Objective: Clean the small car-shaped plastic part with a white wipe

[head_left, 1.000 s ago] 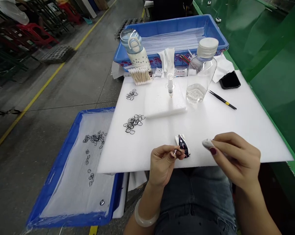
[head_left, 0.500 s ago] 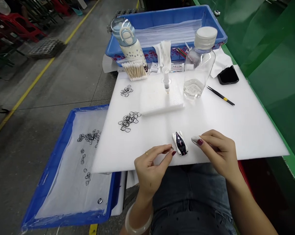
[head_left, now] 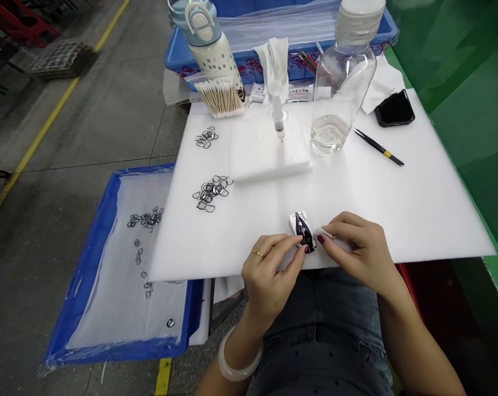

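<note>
Small white toy car with dark stripes (head_left: 302, 231) sits on the white foam sheet (head_left: 397, 209), near its front edge, between both hands. Blue plastic tray (head_left: 87, 297) at left, lined with clear film, holds scattered thin black rings (head_left: 145, 220). Clear plastic bottle (head_left: 341, 88) has a little clear liquid at the bottom. Left hand (head_left: 269, 272): fingers curled, thumb and forefinger pinched on the car's near end. Right hand (head_left: 360, 250): fingertips together, touching the car's right side.
</note>
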Motion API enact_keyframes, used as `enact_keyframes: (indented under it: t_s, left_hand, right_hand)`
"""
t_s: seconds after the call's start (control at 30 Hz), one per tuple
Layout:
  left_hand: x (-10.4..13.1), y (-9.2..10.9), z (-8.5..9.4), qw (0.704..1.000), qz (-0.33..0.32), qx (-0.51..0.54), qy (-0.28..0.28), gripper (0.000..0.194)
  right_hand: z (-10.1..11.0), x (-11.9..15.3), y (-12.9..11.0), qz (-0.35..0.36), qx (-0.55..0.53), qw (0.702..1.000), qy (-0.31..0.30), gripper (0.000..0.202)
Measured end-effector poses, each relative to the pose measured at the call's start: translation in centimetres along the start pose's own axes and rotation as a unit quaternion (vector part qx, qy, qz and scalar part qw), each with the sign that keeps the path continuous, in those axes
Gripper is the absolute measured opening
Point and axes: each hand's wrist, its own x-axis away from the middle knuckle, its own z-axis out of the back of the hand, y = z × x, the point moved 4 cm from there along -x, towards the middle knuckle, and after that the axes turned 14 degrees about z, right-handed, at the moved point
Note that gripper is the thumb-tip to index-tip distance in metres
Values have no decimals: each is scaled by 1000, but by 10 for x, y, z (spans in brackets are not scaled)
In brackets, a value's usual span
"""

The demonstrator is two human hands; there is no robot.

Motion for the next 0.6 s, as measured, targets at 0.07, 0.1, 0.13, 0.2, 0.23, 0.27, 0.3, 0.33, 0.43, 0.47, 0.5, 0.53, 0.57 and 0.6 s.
enact_keyframes:
  t_s: [0.07,0.1,0.13,0.2,0.23,0.27,0.3,0.33,0.43,0.47,0.5,0.53,0.57,0.6]
  left_hand:
    - [0,0,0,1000,0,-3,-1,16]
    - [0,-1,0,1000,-2,-5,-1,15]
    - [0,0,-1,1000,-3,-7,0,15]
    - [0,0,-2,1000,-7,-11,1,14]
    - [0,0,-2,1000,-8,-13,2,14]
    - [0,0,-2,1000,-9,-14,3,14]
    - [0,0,-2,1000,-11,-13,3,14]
    - [0,0,-2,1000,-12,-12,2,14]
    - [-1,2,-3,1000,-16,-1,-4,13]
    - [-1,2,-4,1000,-16,1,-5,13]
    - [-1,2,-5,1000,-15,1,-3,13]
    - [-1,2,-6,1000,-14,0,-1,13]
    - [-1,2,-7,1000,-11,-3,3,12]
    - [-1,2,-7,1000,-8,-6,6,12]
  right_hand:
    - [-2,2,-2,38,-7,999,-17,14]
    - [-2,3,-3,52,-2,998,-22,14]
    - [-3,4,-3,61,10,998,-24,15]
    - [-3,5,-1,61,49,997,-6,14]
    - [-3,5,0,55,73,996,13,13]
    - [-2,5,1,46,98,993,38,12]
    - [0,5,2,36,120,990,64,12]
    - [1,6,3,28,136,987,85,12]
    - [2,5,4,14,145,984,98,12]
    - [1,5,4,13,140,986,92,12]
    - [1,5,4,14,136,987,84,11]
    - [1,5,4,12,131,988,76,11]
    - [0,5,3,9,125,990,68,12]
    - [0,5,3,6,119,991,61,12]
